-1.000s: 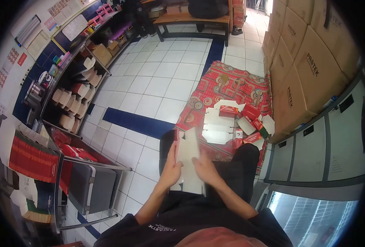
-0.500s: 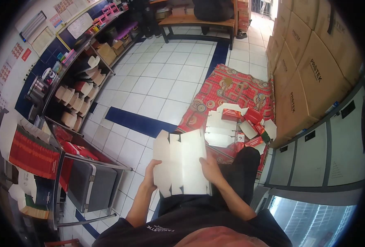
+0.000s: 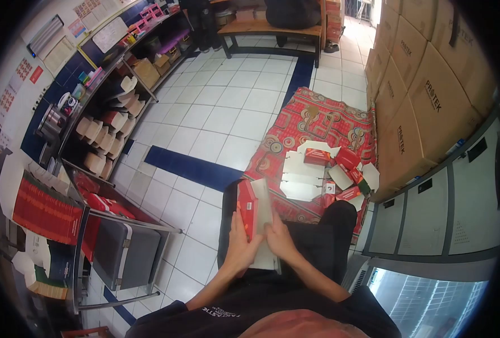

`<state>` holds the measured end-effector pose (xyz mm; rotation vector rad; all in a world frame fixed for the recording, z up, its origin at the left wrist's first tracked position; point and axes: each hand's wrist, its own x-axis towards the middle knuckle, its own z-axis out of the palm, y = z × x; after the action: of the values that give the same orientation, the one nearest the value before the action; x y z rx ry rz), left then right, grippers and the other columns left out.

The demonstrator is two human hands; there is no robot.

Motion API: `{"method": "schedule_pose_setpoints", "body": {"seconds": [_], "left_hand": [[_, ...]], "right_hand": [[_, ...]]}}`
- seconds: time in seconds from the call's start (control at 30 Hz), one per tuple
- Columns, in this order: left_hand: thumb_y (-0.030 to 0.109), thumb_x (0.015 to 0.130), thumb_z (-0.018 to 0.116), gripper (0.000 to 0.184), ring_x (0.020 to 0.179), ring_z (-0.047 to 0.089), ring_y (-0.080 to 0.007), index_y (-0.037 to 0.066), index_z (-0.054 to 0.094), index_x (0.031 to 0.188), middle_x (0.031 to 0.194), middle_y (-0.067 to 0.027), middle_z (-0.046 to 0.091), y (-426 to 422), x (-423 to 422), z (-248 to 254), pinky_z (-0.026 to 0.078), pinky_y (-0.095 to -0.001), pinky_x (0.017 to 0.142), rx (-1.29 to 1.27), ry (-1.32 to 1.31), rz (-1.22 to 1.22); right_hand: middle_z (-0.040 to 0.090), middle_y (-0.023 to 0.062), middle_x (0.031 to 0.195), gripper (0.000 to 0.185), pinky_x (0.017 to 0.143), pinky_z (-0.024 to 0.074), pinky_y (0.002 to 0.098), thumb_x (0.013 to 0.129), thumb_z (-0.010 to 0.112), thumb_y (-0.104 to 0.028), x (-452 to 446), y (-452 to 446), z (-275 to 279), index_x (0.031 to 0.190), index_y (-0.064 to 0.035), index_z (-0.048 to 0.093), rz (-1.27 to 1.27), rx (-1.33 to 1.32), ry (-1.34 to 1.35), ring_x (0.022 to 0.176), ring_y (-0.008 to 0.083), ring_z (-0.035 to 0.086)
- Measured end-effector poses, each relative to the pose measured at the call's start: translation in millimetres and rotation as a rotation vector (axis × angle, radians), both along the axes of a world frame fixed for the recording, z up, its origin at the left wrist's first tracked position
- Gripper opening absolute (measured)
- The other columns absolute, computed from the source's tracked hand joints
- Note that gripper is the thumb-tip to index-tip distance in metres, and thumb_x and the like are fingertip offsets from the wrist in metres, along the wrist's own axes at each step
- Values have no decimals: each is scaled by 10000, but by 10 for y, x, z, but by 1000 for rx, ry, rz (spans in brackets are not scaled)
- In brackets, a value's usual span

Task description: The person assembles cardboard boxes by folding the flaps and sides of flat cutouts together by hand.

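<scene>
Over my lap is a partly folded carton (image 3: 265,207), red on its printed outside and pale inside. Its left side is folded up and over, so the red face shows there. My left hand (image 3: 242,243) presses along that red panel with its fingers pointing away from me. On the opposite side, my right hand (image 3: 280,239) grips the pale edge, with its fingertips close to my left thumb. Some of the carton's near end is hidden by my hands.
A patterned red mat (image 3: 312,110) bears a flat white carton blank (image 3: 302,183) and several small red boxes (image 3: 317,157). Brown cartons (image 3: 413,112) are stacked at right above grey cabinets (image 3: 430,217). Stacked red blanks (image 3: 47,217) and a shelf rack (image 3: 100,138) stand at left.
The carton was spread wide, pale side up, between my hands. Now its left side is folded over to show red, and my left hand has moved right, close to my right hand.
</scene>
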<state>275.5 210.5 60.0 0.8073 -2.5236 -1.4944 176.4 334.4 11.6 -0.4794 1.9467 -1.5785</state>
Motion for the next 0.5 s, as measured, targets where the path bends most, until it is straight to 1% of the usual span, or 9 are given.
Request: {"method": "schedule_pose_setpoints", "body": {"seconds": [0.07,0.1,0.13,0.23,0.27,0.3,0.4,0.47,0.5], "left_hand": [[323,917,752,1113,1597,319,-502,-77,107,1731,1731,-379,240,-3,8,46,300,-519,1313,-67,-44,41],[293,903,774,1125,1596,330,-460,-83,105,1725,1718,-353,257,-34,5,57,312,-502,1309,-38,-20,84],[263,889,797,1137,1594,341,-417,-88,104,1720,1705,-326,274,-61,0,63,324,-484,1306,-8,4,125],[247,878,825,1147,1582,359,-406,-87,114,1713,1677,-322,300,-171,75,-143,355,-487,1285,119,91,205],[233,881,823,1142,1553,397,-387,-82,110,1715,1644,-311,332,-212,95,-305,386,-477,1264,-1,77,184],[233,881,823,1142,1553,397,-387,-82,110,1715,1644,-311,332,-185,101,-283,386,-477,1264,1,73,188],[213,880,830,1137,1534,414,-383,-78,117,1716,1616,-298,353,-92,73,-236,399,-477,1256,-220,7,159],[201,885,830,1127,1531,409,-402,-75,121,1717,1615,-289,352,-137,66,-265,384,-494,1266,-156,60,164],[213,931,785,1066,1546,379,-448,-67,124,1718,1640,-282,338,-143,67,-215,326,-519,1303,0,109,177]], "right_hand": [[678,361,1364,589,1089,499,594,1068,499,-197,2,-28,-276,1616,-17,380,-25,-13,47,1280,558,644],[678,357,1371,595,1086,502,590,1068,507,-200,-19,-42,-279,1618,-17,375,-60,-30,102,1283,554,645],[669,352,1396,607,1081,509,587,1076,542,-254,-30,-52,-265,1607,-5,382,-77,57,64,1288,553,645],[665,360,1393,653,1065,517,597,1083,572,-339,31,-163,-317,1599,7,371,-160,143,123,1268,568,649],[665,360,1393,653,1065,517,597,1083,572,-339,48,-223,-389,1599,7,371,-160,143,119,1268,568,649],[665,366,1387,681,1060,520,602,1084,580,-378,70,-290,-498,1601,8,362,-177,188,102,1257,575,651],[667,374,1379,696,1058,511,609,1075,602,-441,78,-410,-653,1573,-6,386,-195,250,67,1261,577,649],[667,375,1384,702,1067,496,617,1070,613,-490,26,-453,-683,1553,-22,412,-181,251,-4,1271,571,648],[666,373,1390,720,1072,491,623,1075,609,-515,-29,-404,-683,1562,-24,407,-155,244,-51,1267,569,652]]}}
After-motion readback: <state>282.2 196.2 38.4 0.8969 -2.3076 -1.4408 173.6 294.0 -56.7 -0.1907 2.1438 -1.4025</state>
